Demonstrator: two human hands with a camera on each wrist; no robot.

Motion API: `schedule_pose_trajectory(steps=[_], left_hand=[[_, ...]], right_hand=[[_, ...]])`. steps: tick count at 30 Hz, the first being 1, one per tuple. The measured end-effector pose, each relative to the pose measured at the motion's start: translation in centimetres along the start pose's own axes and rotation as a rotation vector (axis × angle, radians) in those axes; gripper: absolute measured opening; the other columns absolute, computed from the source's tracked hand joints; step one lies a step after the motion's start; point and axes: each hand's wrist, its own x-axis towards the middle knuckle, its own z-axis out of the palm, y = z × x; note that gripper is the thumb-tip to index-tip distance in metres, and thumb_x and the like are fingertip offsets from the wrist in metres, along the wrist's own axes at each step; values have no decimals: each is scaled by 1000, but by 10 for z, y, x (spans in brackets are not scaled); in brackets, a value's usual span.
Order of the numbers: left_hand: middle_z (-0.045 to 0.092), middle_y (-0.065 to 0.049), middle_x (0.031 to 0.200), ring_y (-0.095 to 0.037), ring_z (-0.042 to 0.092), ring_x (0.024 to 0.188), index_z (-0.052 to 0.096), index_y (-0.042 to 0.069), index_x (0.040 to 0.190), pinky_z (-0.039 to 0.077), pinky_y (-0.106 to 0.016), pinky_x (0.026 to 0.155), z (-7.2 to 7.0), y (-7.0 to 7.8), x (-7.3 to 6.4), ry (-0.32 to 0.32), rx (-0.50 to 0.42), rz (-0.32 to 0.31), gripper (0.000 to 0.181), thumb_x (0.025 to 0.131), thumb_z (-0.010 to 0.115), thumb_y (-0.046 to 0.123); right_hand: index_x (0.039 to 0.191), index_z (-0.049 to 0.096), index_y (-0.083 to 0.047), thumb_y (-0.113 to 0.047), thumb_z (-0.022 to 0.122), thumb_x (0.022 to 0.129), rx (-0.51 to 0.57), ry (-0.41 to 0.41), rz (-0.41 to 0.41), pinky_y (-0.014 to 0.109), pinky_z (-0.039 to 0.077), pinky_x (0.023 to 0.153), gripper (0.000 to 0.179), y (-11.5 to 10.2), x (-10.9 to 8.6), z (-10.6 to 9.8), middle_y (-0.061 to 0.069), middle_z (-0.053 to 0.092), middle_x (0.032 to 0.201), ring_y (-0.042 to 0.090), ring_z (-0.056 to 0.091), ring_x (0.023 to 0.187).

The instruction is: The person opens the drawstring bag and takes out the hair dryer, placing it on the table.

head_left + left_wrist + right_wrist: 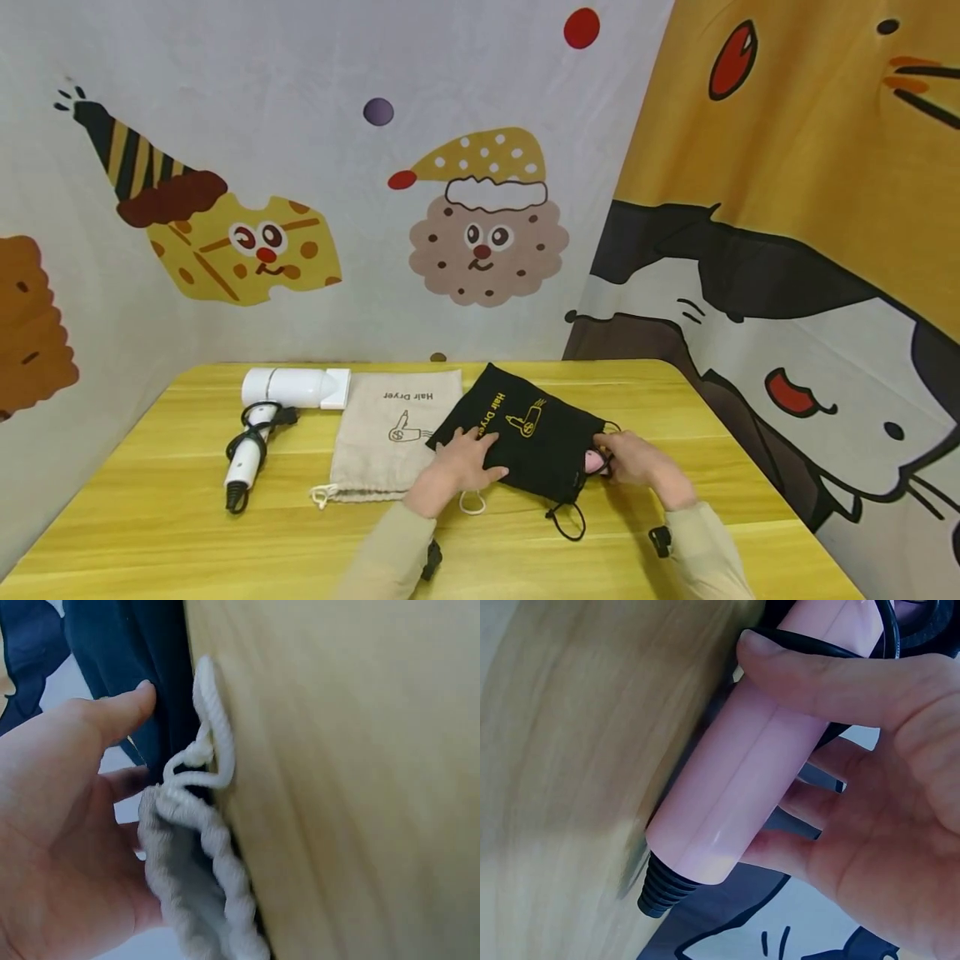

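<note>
A black drawstring bag printed "Hair Dryer" lies slanted on the table, partly over a beige bag. My left hand rests on the black bag's left part with fingers spread. At the bag's mouth on the right, my right hand grips a pink hair dryer, whose other end is hidden in the bag. In the right wrist view, my thumb and fingers are around its pink handle, with black cord wound near the thumb. The beige bag's gathered mouth shows beside my left hand in the left wrist view.
A white hair dryer with its black cord wrapped round the handle lies at the table's left. The wooden table ends at printed cloth walls behind and to the right.
</note>
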Motion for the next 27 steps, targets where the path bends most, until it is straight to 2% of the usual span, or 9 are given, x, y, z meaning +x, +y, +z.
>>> schedule_pose_trajectory(steps=[5,14,27], left_hand=[[41,-15,147,-43,34,138,49,21,139,33,-68,102,3,5,-1,21,53,-22,60,87,61,50],[42,-15,146,-43,34,137,50,21,137,33,-69,101,4,5,0,31,62,-30,61,85,63,49],[44,-15,144,-41,36,136,55,19,133,35,-68,100,3,5,1,29,63,-22,61,81,70,46]], right_hand=[[87,53,-11,11,68,66,-7,-1,-2,23,37,59,33,1,1,1,-3,53,71,9,43,65],[87,52,-11,13,68,66,14,-12,8,21,35,57,36,2,2,1,-3,50,70,9,41,63],[86,50,-11,12,66,66,17,-2,-75,21,33,58,35,8,-1,1,-2,47,68,7,39,63]])
